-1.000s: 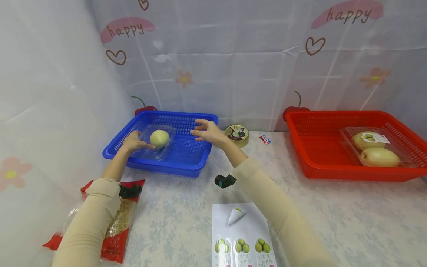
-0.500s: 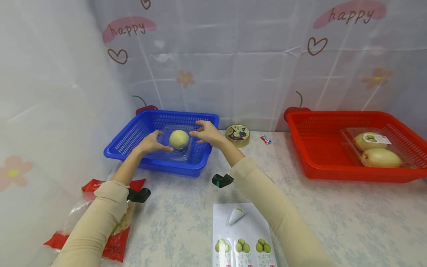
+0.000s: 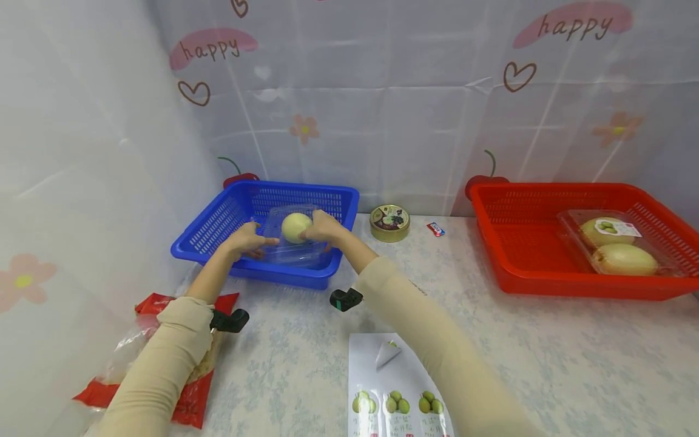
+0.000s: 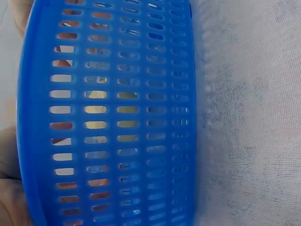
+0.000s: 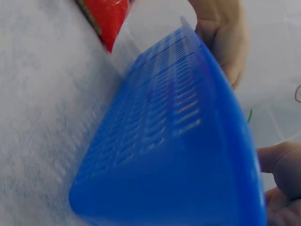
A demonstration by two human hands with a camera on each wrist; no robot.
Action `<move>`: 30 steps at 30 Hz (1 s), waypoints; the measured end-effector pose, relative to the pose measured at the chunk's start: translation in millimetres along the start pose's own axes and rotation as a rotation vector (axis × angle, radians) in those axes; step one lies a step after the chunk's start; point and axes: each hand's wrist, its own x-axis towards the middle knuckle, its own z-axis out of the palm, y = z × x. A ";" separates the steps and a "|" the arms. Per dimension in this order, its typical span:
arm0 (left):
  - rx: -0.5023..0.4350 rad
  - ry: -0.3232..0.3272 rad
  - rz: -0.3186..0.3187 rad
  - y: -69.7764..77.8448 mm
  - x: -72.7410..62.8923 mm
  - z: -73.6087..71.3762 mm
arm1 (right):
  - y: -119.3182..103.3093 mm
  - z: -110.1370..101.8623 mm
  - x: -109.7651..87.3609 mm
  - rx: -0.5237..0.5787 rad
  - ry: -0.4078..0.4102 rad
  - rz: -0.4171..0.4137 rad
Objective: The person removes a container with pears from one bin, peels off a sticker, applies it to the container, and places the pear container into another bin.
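A clear plastic box lies in the blue basket, with a pale yellow-green melon showing in it. My left hand is at the box's left end, thumb straight toward it and fingers apart. My right hand reaches over the basket's right side and grips the box's right end, thumb by the melon; its fingertips are partly hidden. The left wrist view shows mostly the basket's slotted wall. From the right wrist camera, basket wall hides the box.
At right stands a red basket holding a clear box with two pale melons. A round tin and a small wrapped sweet lie between the baskets. A picture sheet and red-ended bag lie nearer.
The box with the melon has slid right in the blue basket, and my left hand moved right with it. My right hand has lowered onto the box's right end.
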 end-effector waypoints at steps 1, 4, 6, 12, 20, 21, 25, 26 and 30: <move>-0.003 0.004 -0.010 -0.9 0.8 -0.8 | 0.1 1.1 1.0 0.022 0.018 0.013; -0.051 0.031 -0.036 -2.6 2.9 -3.5 | 0.6 2.7 3.5 0.117 0.072 0.051; -0.112 0.046 -0.047 -3.6 4.2 -5.2 | 1.0 2.9 4.7 0.174 0.109 0.064; -0.364 0.085 0.003 -6.7 3.5 -7.5 | -0.2 -0.3 -0.1 0.310 0.116 0.033; -0.985 0.030 0.219 -0.7 -10.0 -10.5 | -4.4 -7.0 -11.1 0.692 0.081 -0.015; -1.015 0.024 0.231 0.4 -11.7 -10.2 | -4.9 -7.5 -12.1 0.705 0.082 -0.018; -1.112 0.079 0.214 6.8 -17.8 -6.8 | -7.0 -8.5 -16.3 0.754 0.097 -0.028; -1.129 0.097 0.202 8.3 -18.9 -5.4 | -7.3 -8.5 -17.2 0.767 0.102 -0.031; -1.173 0.150 0.179 13.3 -21.5 1.0 | -7.4 -6.7 -20.5 0.793 0.124 -0.054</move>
